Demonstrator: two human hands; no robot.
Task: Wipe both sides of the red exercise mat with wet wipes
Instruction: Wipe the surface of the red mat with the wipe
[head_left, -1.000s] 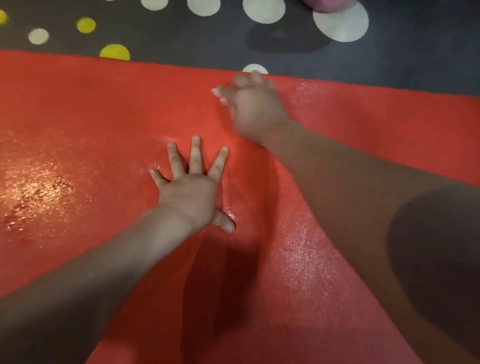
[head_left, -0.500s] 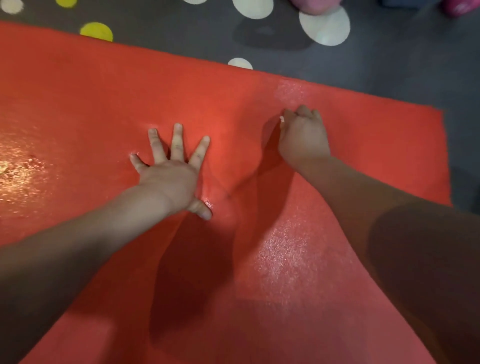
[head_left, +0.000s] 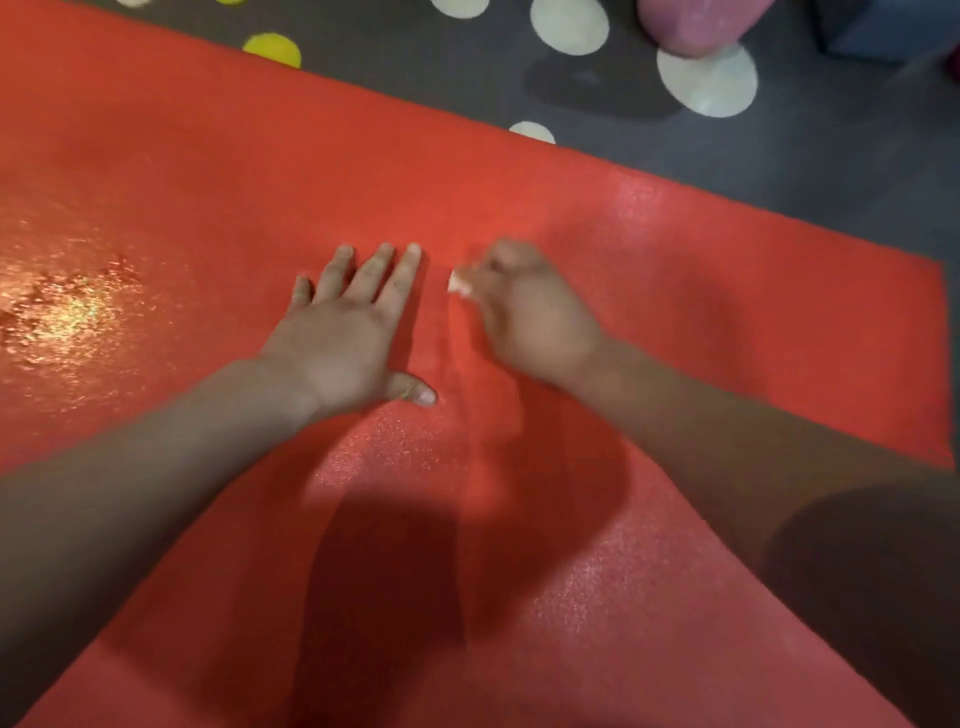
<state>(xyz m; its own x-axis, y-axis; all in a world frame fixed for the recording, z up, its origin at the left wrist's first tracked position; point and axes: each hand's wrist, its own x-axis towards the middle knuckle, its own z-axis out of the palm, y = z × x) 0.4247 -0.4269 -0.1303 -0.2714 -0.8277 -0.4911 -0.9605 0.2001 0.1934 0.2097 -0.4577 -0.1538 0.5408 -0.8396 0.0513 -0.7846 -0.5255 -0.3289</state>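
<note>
Head view: left hand (head_left: 343, 338) flat, fingers spread, on red mat (head_left: 701, 291); blurred right hand (head_left: 530, 312) apparently pinches wipe (head_left: 458, 283).

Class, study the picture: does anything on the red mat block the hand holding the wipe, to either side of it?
Yes, on one side. The left hand lies flat on the red mat just left of the right hand, which grips the wet wipe. Rightward, nothing visible lies on the mat.

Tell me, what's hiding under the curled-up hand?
A white wet wipe peeks out from the right hand, on the red mat. The hand covers the rest of it.
</note>
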